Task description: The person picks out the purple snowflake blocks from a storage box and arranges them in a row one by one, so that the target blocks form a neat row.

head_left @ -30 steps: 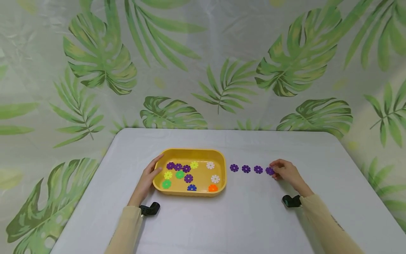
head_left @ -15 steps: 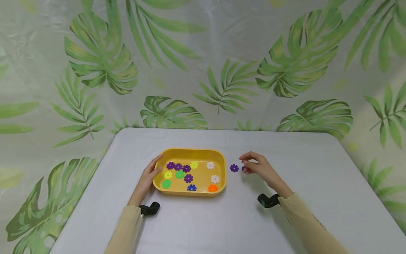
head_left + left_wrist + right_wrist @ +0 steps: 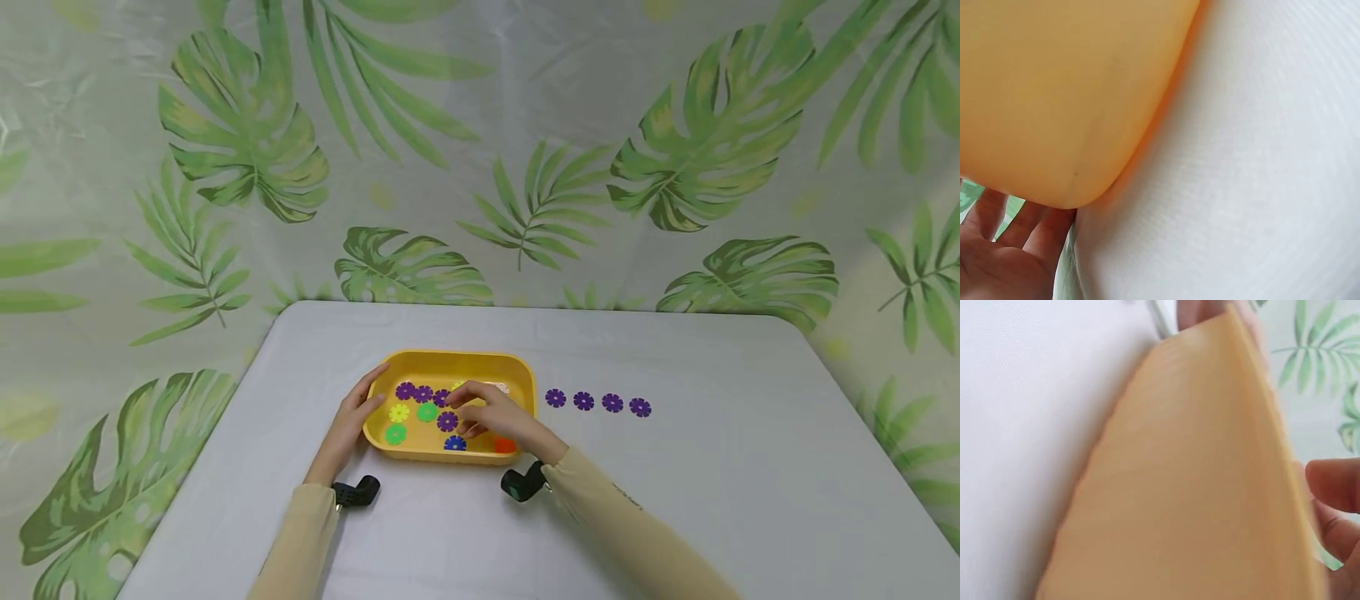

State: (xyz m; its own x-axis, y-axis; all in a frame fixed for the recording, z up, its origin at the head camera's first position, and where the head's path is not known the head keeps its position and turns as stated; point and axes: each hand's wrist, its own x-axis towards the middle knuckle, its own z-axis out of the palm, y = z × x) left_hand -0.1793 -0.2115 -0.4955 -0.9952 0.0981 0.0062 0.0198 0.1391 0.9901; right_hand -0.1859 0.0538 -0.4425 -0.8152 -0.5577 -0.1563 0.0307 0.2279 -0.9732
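Observation:
A yellow tray (image 3: 420, 456) stands on the table, holding several small notched snowflake discs in purple, yellow, green, blue, orange and white. My left hand (image 3: 347, 421) grips the tray's left end at the rim; in the left wrist view its fingers (image 3: 1047, 234) meet the tray wall. Over the tray's right half hovers my right hand (image 3: 495, 414), fingers parted and loosely bent, nothing between them. A purple disc (image 3: 447, 422) lies just left of its fingertips, and the hand partly covers a white and an orange disc (image 3: 504, 445).
To the right of the tray, several purple snowflake discs (image 3: 583, 401) lie in a spaced row on the white table (image 3: 675, 467). Behind the table's far edge hangs a leaf-patterned cloth (image 3: 420, 167). Each wrist carries a black camera (image 3: 522, 483).
My right hand let go of the purple disc at the row's right end and moved left over the tray. The left hand stayed at the tray's left end.

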